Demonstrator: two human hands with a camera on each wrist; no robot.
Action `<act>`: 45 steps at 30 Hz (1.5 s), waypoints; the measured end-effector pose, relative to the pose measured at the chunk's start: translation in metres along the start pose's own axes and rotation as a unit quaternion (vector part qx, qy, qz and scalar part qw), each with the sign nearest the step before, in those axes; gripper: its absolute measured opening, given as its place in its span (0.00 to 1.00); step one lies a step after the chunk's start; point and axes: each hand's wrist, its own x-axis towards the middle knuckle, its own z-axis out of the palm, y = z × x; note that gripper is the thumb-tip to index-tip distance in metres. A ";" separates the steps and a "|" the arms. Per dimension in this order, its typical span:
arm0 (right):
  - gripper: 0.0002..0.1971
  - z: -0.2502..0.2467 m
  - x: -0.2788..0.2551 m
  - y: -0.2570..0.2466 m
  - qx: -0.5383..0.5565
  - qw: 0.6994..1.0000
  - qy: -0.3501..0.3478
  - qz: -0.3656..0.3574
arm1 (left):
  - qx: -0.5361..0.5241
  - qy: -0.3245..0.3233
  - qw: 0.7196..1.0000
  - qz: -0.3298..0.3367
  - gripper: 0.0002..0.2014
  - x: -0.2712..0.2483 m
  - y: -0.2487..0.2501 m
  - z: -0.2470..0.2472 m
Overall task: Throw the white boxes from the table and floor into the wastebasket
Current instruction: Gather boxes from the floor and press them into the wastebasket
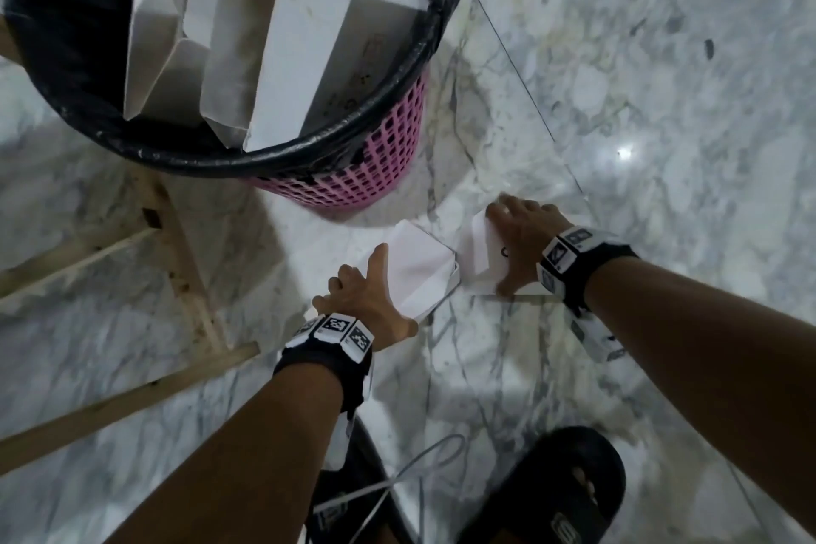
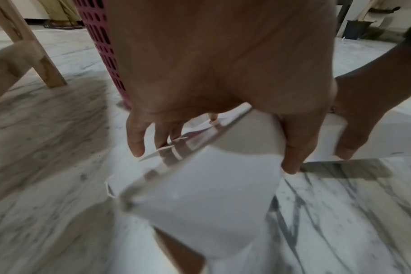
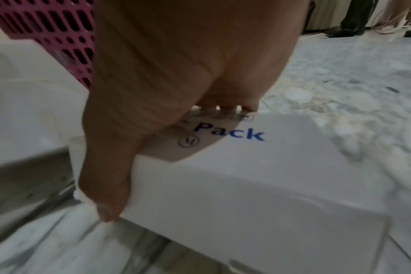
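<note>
Marble floor (image 1: 618, 57), grey-veined and glossy, fills my head view, with a pink mesh wastebasket (image 1: 379, 155) lined by a black bag (image 1: 66, 35) standing at upper left. Several white boxes (image 1: 309, 35) already stand on end inside the basket, rising above its rim. Pale wooden table legs (image 1: 185, 243) cross the floor to the basket's left.

Two more white boxes lie side by side on the floor just in front of the basket. My left hand (image 1: 360, 292) is over the left-hand box (image 1: 419, 274); in the left wrist view that box (image 2: 200, 194) is tilted, the thumb (image 2: 296, 148) sits against its right side and the fingers (image 2: 136, 137) reach down its far left edge, spread and slightly bent around it. My right hand (image 1: 521, 243) covers the right-hand box (image 1: 479, 261); the right wrist view shows this box (image 3: 258, 185) printed with the blue word "Pack", the thumb (image 3: 106, 185) hooked down its near left edge and the fingertips (image 3: 225, 109) curled over the far edge, so the hand spans and clamps it. Whether either box has left the floor I cannot tell.

Both wrists wear black bands with black-and-white marker tiles. A black sandal (image 1: 561, 490) shows at the bottom of the head view, beside a loose white cable (image 1: 419, 468).
</note>
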 end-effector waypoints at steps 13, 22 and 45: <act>0.53 -0.038 -0.118 -0.025 0.046 0.996 0.060 0.054 | -0.038 -0.006 0.999 -0.003 0.61 -0.105 0.014 -0.057; 0.56 -0.246 -0.299 -0.051 0.109 0.982 0.129 0.081 | -0.115 0.034 0.993 0.012 0.61 -0.287 0.027 -0.229; 0.65 -0.399 -0.079 -0.186 0.234 0.957 0.117 0.124 | -0.361 0.041 0.929 -0.066 0.54 -0.140 -0.068 -0.393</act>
